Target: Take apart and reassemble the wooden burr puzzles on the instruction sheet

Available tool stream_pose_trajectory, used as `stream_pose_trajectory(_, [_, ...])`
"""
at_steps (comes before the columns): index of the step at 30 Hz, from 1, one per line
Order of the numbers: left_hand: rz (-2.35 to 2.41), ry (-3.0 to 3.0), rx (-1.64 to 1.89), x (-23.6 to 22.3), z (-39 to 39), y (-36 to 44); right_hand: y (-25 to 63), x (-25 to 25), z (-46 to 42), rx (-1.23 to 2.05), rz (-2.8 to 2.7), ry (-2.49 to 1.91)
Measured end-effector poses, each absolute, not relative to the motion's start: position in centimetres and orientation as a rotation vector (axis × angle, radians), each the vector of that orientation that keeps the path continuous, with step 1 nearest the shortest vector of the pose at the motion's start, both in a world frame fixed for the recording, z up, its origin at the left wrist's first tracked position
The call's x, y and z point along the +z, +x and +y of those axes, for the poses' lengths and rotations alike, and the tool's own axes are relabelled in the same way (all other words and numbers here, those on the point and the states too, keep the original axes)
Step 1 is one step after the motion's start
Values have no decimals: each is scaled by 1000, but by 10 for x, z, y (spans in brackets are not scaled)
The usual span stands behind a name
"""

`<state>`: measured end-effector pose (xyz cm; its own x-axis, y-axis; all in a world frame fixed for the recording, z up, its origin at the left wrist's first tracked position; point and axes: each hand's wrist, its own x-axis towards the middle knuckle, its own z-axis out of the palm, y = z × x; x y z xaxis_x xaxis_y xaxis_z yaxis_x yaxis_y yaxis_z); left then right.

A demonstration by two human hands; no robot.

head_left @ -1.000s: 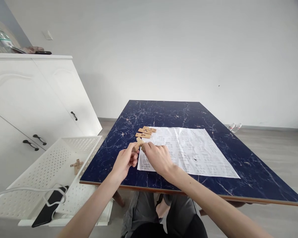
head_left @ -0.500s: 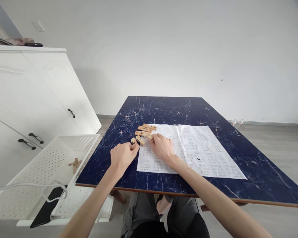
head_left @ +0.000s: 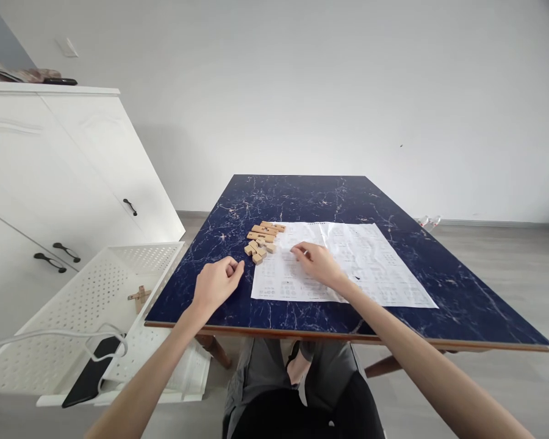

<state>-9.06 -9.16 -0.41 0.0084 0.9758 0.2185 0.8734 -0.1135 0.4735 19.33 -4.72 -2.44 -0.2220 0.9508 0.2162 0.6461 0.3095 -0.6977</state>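
Note:
Several small notched wooden blocks (head_left: pixel 258 251) lie clustered at the left edge of a white printed sheet (head_left: pixel 348 280) on a dark blue marbled table. Longer wooden bars (head_left: pixel 261 236) with notches and dark marks lie just behind them. My left hand (head_left: pixel 217 282) hovers at the table's left side, short of the blocks, its fingers curled and no object showing in them. Over the sheet, to the right of the blocks, my right hand (head_left: pixel 318 262) is apart from the wood, fingers loosely bent together with nothing visible between them.
A white perforated basket (head_left: pixel 80 305) stands low at the left, with a wooden cross-shaped piece (head_left: pixel 139 296), a white cable (head_left: pixel 50 333) and a black flat object (head_left: pixel 89 375). Beyond it is a white cabinet (head_left: pixel 68 171). The table's front edge (head_left: pixel 297 335) lies above my legs.
Both hands have drawn away from the wooden blocks, the left toward the lower left and the right to the right. The small blocks now lie bunched together. The view has shifted slightly.

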Motion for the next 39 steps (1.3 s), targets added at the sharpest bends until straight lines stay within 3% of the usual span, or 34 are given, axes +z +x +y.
stream_pose_trajectory(13, [1651,1805,998,-12,-99,-111,292,-43,-115,721,-1601,-1470])
stream_pose_trajectory(39, [1577,1785,1072,-7,-112,-108,297,-61,-126,729,-1519,-1431])
